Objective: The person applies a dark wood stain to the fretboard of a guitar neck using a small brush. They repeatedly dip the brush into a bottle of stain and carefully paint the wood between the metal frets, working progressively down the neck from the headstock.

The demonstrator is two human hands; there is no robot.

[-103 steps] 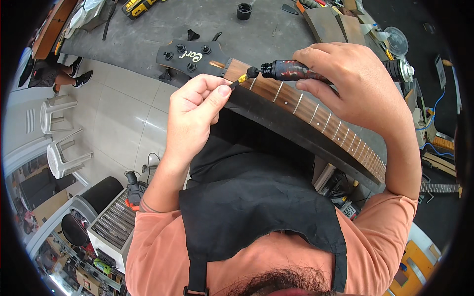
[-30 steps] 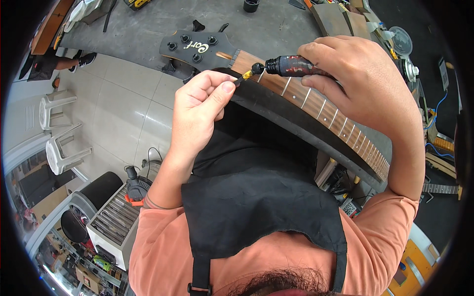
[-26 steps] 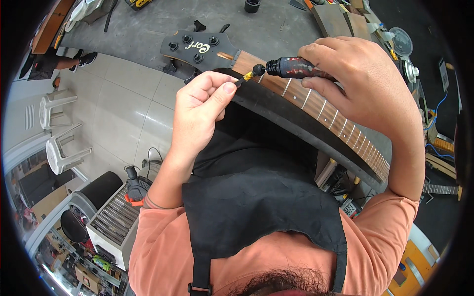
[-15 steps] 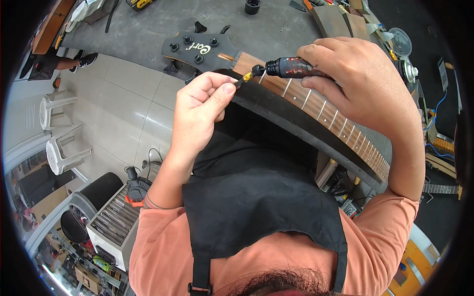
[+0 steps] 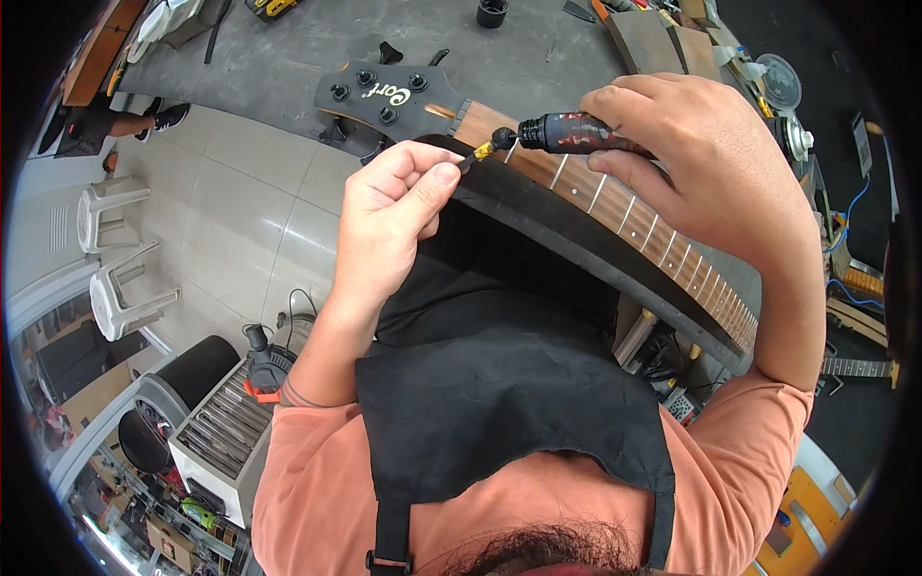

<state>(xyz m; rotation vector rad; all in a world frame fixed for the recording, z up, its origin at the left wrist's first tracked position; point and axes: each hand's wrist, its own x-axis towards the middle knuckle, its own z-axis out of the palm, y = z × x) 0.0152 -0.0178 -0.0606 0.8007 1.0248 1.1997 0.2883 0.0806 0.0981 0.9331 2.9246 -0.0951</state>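
Two bare hands, a thin dark sliver and a slim dark cylindrical tool above a brown fretboard.
The left hand's [image 5: 394,206] thumb and forefinger pinch the thin dark sliver [image 5: 466,163] beside a yellow-and-black striped piece [image 5: 483,151]; the right hand's [image 5: 687,149] fingers wrap the slim dark cylindrical tool with red marks [image 5: 571,132], its ribbed end facing a rounded black knob [image 5: 502,137]. A slip of that small pinch could, I judge, drop the sliver; a jerk of the right wrist could scratch the brown wooden fretboard with silver frets [image 5: 605,202]. The left fingertips mask the sliver's end, the right hand covers the tool's middle, and whether tool and fretboard touch is unclear.
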